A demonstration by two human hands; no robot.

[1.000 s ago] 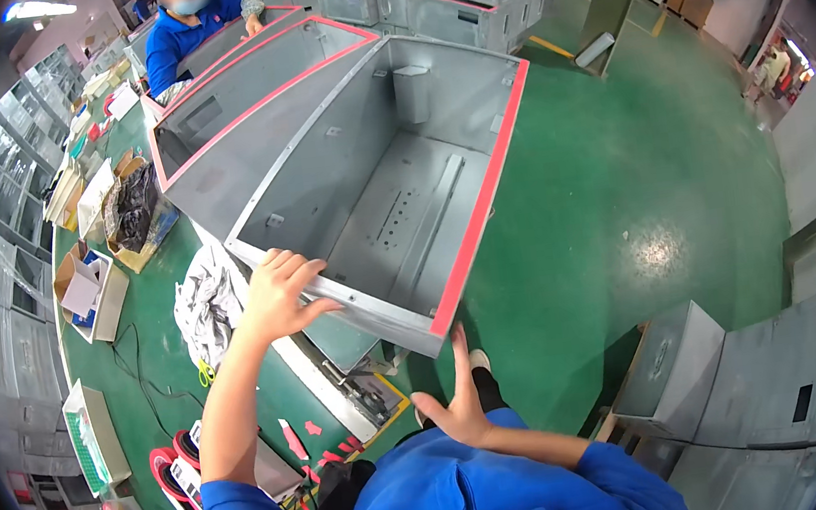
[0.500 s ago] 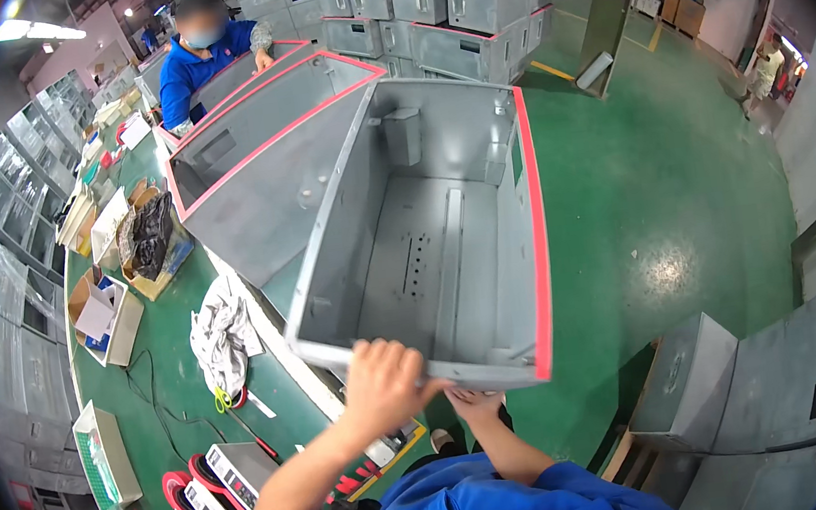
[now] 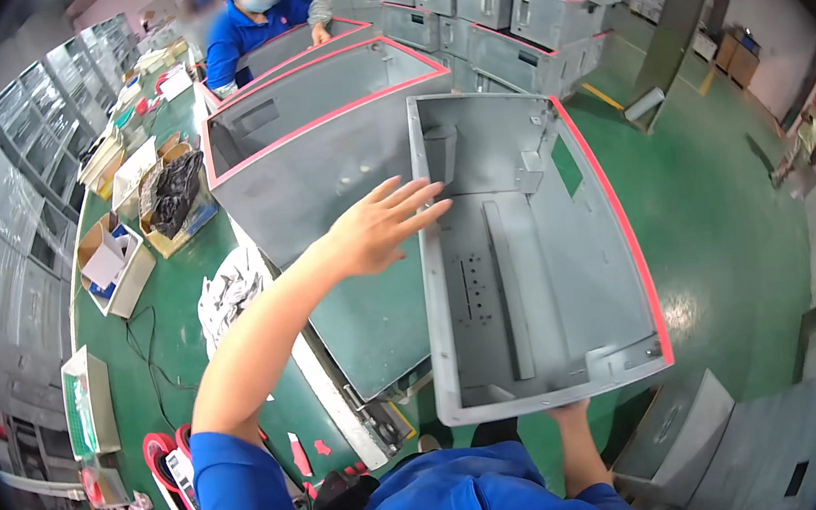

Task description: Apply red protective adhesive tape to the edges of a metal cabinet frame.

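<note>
A large grey open metal box (image 3: 543, 290), edged with a red strip along its right side, is tilted in front of me and hangs partly past the table's edge. My left hand (image 3: 380, 228) is open, fingers stretched out, at the box's left rim; whether it touches the rim I cannot tell. My right hand (image 3: 572, 410) holds the box from beneath its near edge, with most of its fingers hidden. Beyond my left hand stands a second grey box (image 3: 319, 179) with a red-lined rim.
A co-worker (image 3: 252, 31) in blue stands at the far boxes. The green bench (image 3: 182, 301) at left carries bins, a white cloth (image 3: 231, 290) and red-and-white devices (image 3: 173, 473). Grey boxes are stacked (image 3: 542, 18) at the back, with grey panels (image 3: 730, 430) at right.
The box has turned and shifted right, away from the bench. My left hand has left its near edge and reached forward to its left rim. My right hand has moved right with the box.
</note>
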